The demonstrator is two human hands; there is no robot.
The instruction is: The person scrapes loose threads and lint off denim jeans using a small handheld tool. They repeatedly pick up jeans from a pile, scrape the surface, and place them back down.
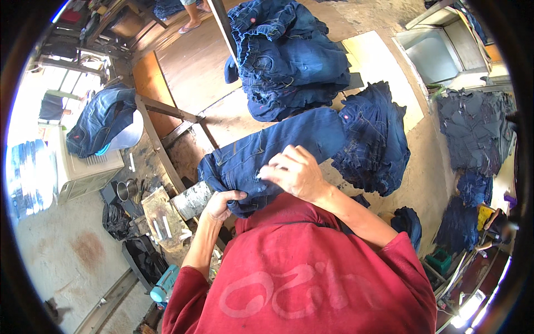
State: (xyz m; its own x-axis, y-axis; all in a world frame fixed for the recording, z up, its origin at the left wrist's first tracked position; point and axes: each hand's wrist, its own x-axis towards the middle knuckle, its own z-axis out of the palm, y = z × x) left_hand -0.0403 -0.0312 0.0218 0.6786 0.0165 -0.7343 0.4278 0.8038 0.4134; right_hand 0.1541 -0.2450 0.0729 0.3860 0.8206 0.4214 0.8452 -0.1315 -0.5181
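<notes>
- At the near left corner of a dark blue denim garment (289, 132), the left hand (219, 204) closes on a fold of cloth, its thumb laid over the upper face.
- Just right of that grip, the right hand (299, 173) is poised over the same garment with its fingers curled; whether they pinch cloth or a small object cannot be told.
- From the left-hand grip the garment extends away and to the right, crossing beyond the right hand; its visible seams run along the upper face, and its far end meets a rumpled denim pile (375, 139).
- Farther beyond both hands rises a larger denim stack (297, 55), its gathered edges facing various ways.
- Immediately left of the left hand, a pale, mottled cylindrical piece (192, 200) points toward the garment.
- Farther left of the grip lie a stained board (156, 207) bearing white sticks and, beside it, a metal mug (127, 190).
- Well to the left and beyond, blue jeans (97, 125) are draped over a pale basin (129, 133).
- Well to the right of the grip, grey cloth pieces (475, 128) form a heap.
- Nearer the wearer than the grip, a red shirt (328, 261) covers the torso.
</notes>
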